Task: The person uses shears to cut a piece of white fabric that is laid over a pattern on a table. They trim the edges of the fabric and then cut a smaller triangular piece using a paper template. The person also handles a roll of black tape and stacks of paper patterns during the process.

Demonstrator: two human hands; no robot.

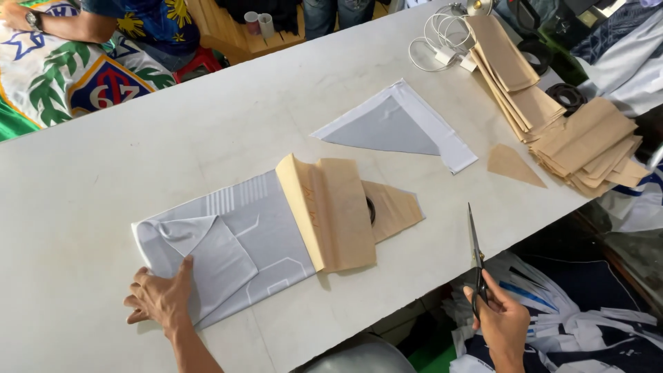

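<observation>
While the left hand (160, 298) is laid flat with fingers spread and released, palm down, it is pressed on the near left corner of a folded grey fabric (228, 245), the forearm entering from about six o'clock. The fabric is spread on the white table (103, 179), and its long axis is run from roughly eight o'clock to two o'clock. Its far end is covered by a tan paper pattern (331, 214), which is folded back on itself and pointed toward three o'clock with a tapered tip. The right hand (501, 321) is held off the table's near edge at about four o'clock of the fabric, clenched through the handles of black scissors (475, 259). The scissors are closed, their blades aimed at twelve o'clock, with the tip held over the table's edge, well apart from the pattern. At one o'clock of the pattern a grey and white triangular fabric piece (397, 124) is laid flat. Farther toward two o'clock a stack of tan paper patterns (552, 117) is fanned out, with a coiled white cable (435, 45) just beside it.
</observation>
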